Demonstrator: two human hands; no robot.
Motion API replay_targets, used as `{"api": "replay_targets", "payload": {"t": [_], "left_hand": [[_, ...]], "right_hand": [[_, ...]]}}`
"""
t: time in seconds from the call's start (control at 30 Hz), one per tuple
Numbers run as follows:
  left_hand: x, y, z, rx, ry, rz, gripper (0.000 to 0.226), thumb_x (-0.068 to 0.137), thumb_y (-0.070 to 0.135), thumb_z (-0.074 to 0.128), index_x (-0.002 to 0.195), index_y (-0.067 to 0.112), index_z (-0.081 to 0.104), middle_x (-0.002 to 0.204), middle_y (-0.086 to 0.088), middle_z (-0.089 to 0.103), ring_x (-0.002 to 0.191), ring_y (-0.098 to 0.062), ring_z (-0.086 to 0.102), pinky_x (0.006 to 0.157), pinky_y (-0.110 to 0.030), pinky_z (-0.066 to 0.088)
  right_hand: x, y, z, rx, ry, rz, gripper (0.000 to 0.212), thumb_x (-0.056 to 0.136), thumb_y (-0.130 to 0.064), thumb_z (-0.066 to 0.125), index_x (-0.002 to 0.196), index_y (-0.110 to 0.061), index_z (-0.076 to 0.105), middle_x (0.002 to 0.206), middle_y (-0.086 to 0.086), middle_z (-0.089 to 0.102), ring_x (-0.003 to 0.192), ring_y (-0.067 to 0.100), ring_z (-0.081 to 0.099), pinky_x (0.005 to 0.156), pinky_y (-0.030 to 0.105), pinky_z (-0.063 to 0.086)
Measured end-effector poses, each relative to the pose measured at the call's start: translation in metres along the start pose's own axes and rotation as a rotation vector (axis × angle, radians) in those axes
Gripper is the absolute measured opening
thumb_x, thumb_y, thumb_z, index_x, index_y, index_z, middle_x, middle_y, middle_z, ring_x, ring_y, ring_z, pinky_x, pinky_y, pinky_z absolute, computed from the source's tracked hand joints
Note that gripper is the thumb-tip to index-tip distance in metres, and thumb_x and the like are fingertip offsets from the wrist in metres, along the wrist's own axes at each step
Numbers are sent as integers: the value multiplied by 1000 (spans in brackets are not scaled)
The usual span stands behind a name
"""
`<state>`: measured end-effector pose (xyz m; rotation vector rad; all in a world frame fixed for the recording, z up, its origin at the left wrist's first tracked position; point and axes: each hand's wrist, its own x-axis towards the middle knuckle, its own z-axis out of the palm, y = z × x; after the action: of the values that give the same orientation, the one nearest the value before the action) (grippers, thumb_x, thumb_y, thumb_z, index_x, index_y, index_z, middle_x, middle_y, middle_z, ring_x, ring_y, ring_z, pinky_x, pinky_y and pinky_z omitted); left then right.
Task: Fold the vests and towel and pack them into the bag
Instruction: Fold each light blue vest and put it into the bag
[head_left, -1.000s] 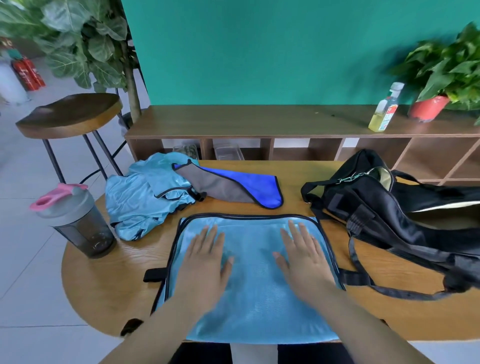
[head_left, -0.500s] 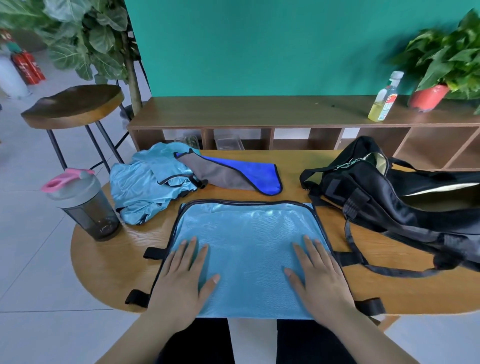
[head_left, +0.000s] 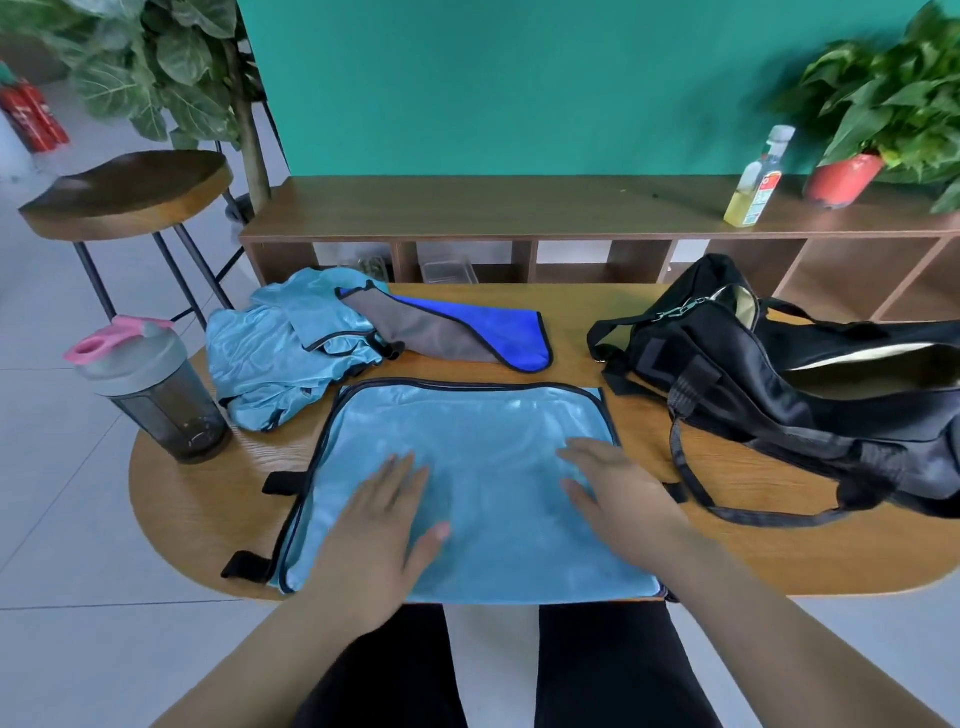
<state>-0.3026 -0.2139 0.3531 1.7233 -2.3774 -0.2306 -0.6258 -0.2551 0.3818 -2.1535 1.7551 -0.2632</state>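
A light blue vest (head_left: 483, 431) with black trim lies flat on the round wooden table (head_left: 197, 514) in front of me. My left hand (head_left: 384, 525) rests flat on its left half, fingers straight. My right hand (head_left: 618, 493) lies over its right half, fingers straight and pointing left. A second light blue vest (head_left: 275, 358) sits crumpled at the back left. A blue and grey towel (head_left: 462, 332) lies folded beside it. The black bag (head_left: 789, 379) stands open at the right, its strap trailing toward the flat vest.
A shaker bottle (head_left: 150, 389) with a pink lid stands at the table's left edge. A wooden stool (head_left: 124, 192) is at the far left. Behind the table runs a low wooden shelf (head_left: 519, 208) with a bottle of yellow liquid (head_left: 756, 179) and a potted plant (head_left: 878, 124).
Both hands slid back toward me over the flat vest, then forward a little. My right hand has turned so its fingers point left.
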Motion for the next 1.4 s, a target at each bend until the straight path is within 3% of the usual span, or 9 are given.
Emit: {"api": "replay_targets", "payload": {"t": [0.1, 0.3, 0.43, 0.57, 0.8, 1.0, 1.17, 1.3, 1.4], "left_hand": [[12, 69, 9, -85, -67, 199, 83, 104, 71, 24, 169, 20, 13, 175, 7, -8, 161, -10, -11, 131, -32, -2], [32, 158, 49, 34, -126, 401, 96, 101, 69, 40, 167, 12, 0, 176, -4, -9, 162, -22, -12, 131, -43, -6], [34, 169, 70, 141, -91, 322, 92, 100, 59, 50, 165, 5, 14, 174, -14, 13, 162, -32, 9, 129, -52, 17], [33, 188, 77, 161, 5, 332, 95, 96, 63, 57, 164, 6, 21, 171, -20, 21, 160, -37, 17, 128, -52, 23], [26, 199, 96, 140, 88, 389, 78, 101, 45, 62, 165, 23, 23, 161, -29, 38, 150, -46, 37, 120, -55, 38], [17, 193, 98, 140, 119, 453, 57, 96, 24, 46, 153, 21, 42, 163, -25, 38, 152, -43, 36, 121, -51, 36], [11, 194, 96, 49, 156, 461, 51, 96, 18, 43, 146, 20, 48, 158, -17, 47, 150, -37, 41, 120, -49, 38], [11, 203, 85, -87, 234, 456, 43, 96, 18, 55, 139, 24, 55, 145, -5, 56, 134, -28, 53, 112, -42, 44], [9, 211, 65, -182, 253, 426, 49, 90, 19, 60, 137, 30, 55, 134, 3, 54, 116, -22, 55, 99, -35, 47]], "right_hand": [[27, 7, -9, -6, 72, 15, 47, 111, -36, 47, 157, -28, 44, 166, -11, 35, 151, 11, 34, 116, 30, 38], [55, 38, -14, -182, -89, 27, 57, 111, -40, 44, 165, -26, 29, 175, -6, 13, 161, 16, 6, 128, 44, 23], [56, 56, -15, -46, 17, 41, 56, 107, -38, 55, 160, -30, 39, 171, -11, 22, 156, 17, 19, 124, 44, 32], [66, 65, -18, 44, 127, 116, 55, 105, -37, 60, 157, -28, 44, 163, -7, 35, 149, 21, 30, 118, 43, 39], [99, 75, -28, 31, 5, 321, 65, 103, -54, 54, 160, -27, 37, 155, 12, 37, 121, 33, 59, 95, 47, 56], [107, 73, -25, -1, 8, 371, 57, 102, -49, 59, 151, -26, 43, 146, 14, 45, 105, 32, 63, 82, 42, 57], [98, 72, -27, 97, 76, 430, 29, 101, -28, 63, 128, -19, 55, 132, 12, 47, 83, 24, 57, 61, 30, 40], [87, 75, -40, 156, 128, 428, 19, 97, -22, 63, 115, -19, 57, 99, 5, 62, 79, 21, 59, 53, 28, 38], [77, 76, -53, 184, 148, 438, 21, 94, -26, 66, 113, -22, 57, 92, 3, 64, 79, 21, 62, 59, 31, 48]]}}
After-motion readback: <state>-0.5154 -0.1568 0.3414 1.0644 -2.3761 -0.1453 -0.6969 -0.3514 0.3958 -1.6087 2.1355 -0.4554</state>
